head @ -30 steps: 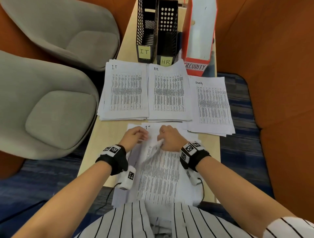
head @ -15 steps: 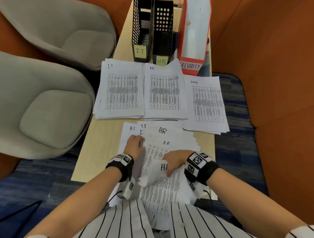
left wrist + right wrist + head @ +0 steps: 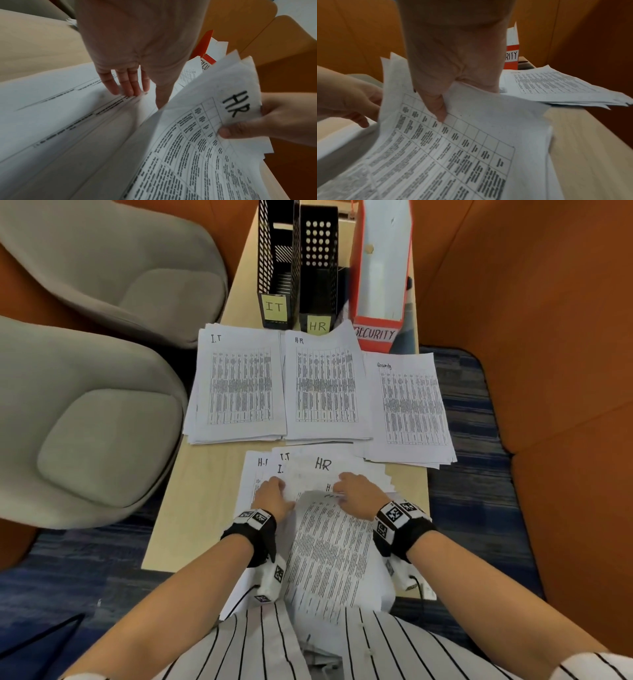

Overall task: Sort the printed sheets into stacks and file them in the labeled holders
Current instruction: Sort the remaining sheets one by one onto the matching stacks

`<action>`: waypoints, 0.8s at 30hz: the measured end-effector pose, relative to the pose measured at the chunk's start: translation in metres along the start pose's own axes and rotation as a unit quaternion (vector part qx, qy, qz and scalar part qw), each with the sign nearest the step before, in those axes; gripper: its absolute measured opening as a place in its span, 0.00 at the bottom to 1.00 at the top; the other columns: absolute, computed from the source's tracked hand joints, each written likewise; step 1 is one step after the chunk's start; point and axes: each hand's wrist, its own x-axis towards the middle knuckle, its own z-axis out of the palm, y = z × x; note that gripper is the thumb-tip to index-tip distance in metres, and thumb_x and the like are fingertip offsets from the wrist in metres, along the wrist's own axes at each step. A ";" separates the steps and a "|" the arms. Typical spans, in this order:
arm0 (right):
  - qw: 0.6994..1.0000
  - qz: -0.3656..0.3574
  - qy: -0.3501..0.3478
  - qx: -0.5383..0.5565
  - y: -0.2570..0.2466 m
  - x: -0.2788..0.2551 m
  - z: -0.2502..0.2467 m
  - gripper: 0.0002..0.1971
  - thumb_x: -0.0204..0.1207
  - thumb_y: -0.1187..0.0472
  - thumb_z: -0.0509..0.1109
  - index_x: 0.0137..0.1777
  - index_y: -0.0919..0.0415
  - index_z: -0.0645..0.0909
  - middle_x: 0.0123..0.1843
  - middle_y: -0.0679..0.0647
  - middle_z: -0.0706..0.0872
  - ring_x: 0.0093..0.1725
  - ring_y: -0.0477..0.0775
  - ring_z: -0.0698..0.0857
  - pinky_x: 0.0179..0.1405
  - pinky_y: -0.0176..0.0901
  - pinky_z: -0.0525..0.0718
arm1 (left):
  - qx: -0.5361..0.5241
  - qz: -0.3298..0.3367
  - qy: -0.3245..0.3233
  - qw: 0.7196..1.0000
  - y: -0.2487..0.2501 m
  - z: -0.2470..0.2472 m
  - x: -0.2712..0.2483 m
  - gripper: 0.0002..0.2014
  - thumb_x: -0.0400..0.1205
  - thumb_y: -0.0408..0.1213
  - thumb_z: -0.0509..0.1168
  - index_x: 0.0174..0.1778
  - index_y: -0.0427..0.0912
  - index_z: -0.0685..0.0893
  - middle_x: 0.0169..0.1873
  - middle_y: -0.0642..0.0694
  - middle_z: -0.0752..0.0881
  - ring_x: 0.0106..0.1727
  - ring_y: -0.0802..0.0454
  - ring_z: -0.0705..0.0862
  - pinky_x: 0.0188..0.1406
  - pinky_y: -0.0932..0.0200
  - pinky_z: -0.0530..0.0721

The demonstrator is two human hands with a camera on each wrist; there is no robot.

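An unsorted pile of printed sheets [image 3: 329, 467] lies fanned at the near table edge. My right hand [image 3: 356, 494] pinches the top of an HR sheet [image 3: 197, 135] between thumb and fingers and bends it up off the pile [image 3: 471, 148]. My left hand [image 3: 274, 494] rests with straight fingers [image 3: 126, 85] on the sheets beside it. Beyond lie three sorted stacks: IT [image 3: 239, 388], HR [image 3: 325, 388] and Security [image 3: 411, 405]. Behind them stand a black IT holder [image 3: 274, 306], a black HR holder [image 3: 318, 323] and a red Security holder [image 3: 376, 333].
The narrow wooden table [image 3: 205, 474] has two grey armchairs [image 3: 85, 422] on its left and an orange padded wall [image 3: 548, 337] on its right. Blue carpet [image 3: 462, 491] shows beside the table. Sheets hang over the near edge onto a striped shirt [image 3: 274, 645].
My right hand drew a sheet back toward me, then moved forward again to the pile's upper part, where it now lifts an HR sheet. The pile has fanned out; the left hand barely moved.
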 end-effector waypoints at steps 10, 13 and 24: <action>0.995 -0.035 0.075 0.051 0.005 0.000 0.015 0.11 0.76 0.60 0.68 0.57 0.55 0.85 0.81 0.61 0.65 0.79 0.67 0.64 0.74 0.60 0.71 | -0.024 0.110 -0.075 0.991 0.012 -0.002 -0.018 0.06 0.76 0.31 0.67 0.35 0.42 0.78 0.32 0.48 0.77 0.35 0.51 0.76 0.31 0.64 0.70; 0.979 -0.093 0.151 0.100 0.002 -0.005 0.017 0.05 0.69 0.66 0.70 0.41 0.56 0.79 0.55 0.58 0.86 0.57 0.63 0.83 0.51 0.53 0.83 | -0.114 0.084 -0.178 0.974 0.022 -0.009 -0.035 0.01 0.79 0.33 0.62 0.43 0.43 0.79 0.34 0.51 0.78 0.38 0.53 0.76 0.38 0.62 0.73; 0.994 -0.022 0.105 0.021 -0.005 0.009 0.021 0.07 0.76 0.60 0.65 0.51 0.58 0.82 0.56 0.56 0.83 0.56 0.61 0.84 0.47 0.47 0.78 | -0.073 -0.011 -0.041 0.996 0.023 -0.018 -0.012 0.03 0.77 0.31 0.63 0.42 0.40 0.74 0.36 0.46 0.78 0.38 0.48 0.77 0.36 0.59 0.70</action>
